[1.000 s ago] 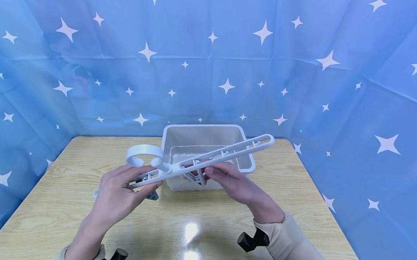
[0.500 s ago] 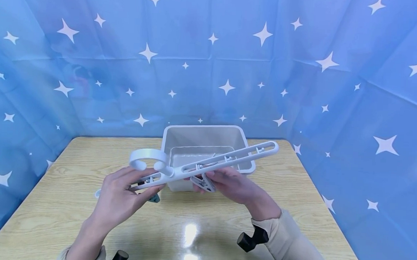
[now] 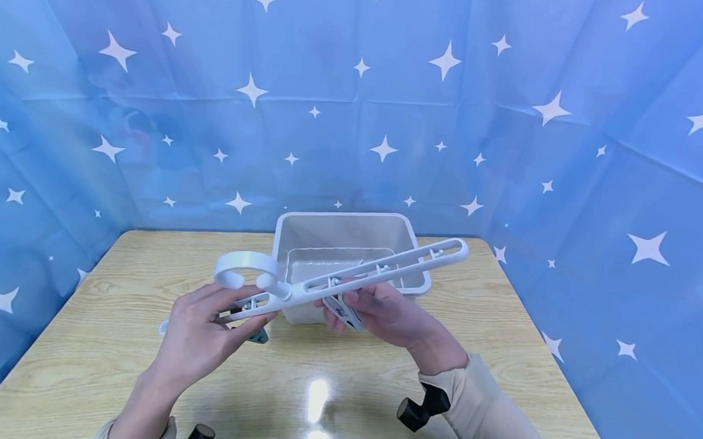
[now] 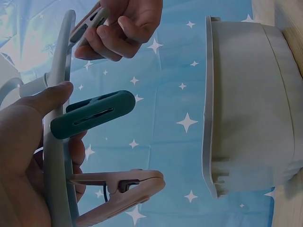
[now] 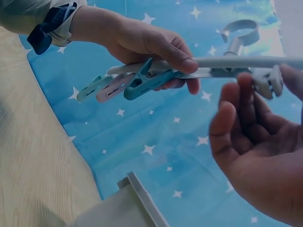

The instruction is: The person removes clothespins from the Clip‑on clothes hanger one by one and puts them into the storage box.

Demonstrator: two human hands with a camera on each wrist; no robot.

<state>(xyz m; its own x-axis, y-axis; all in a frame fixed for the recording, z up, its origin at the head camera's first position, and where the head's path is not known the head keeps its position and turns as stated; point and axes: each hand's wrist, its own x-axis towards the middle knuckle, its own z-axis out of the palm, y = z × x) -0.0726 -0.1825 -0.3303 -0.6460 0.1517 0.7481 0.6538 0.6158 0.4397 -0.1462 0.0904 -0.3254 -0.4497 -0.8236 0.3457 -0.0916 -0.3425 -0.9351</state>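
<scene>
A white clip hanger [image 3: 292, 297] with a curved hook is held aloft, its right end raised. My left hand [image 3: 196, 337] grips its bar just left of the hook. Under the bar, right of the hook, my right hand [image 3: 391, 313] pinches a pale grey clothespin [image 3: 343, 312] between thumb and fingers. Whether this clothespin is fastened to the bar cannot be told. On the left part hang a teal clothespin [image 4: 120, 104], a pink clothespin [image 4: 142, 191] and, at the end, a pale green clothespin [image 5: 90, 90]. My left palm hides part of the bar.
Behind the hanger, a light grey plastic bin [image 3: 300, 313] stands on the wooden table [image 3: 249, 398] near its back edge. Thin pale pieces show inside the bin. A blue star-patterned curtain [image 3: 332, 127] rises behind and at both sides.
The pale clothespin has turned in my right hand, from pointing down to slanting down and right. The hanger's right end has dipped slightly. My left hand keeps its grip.
</scene>
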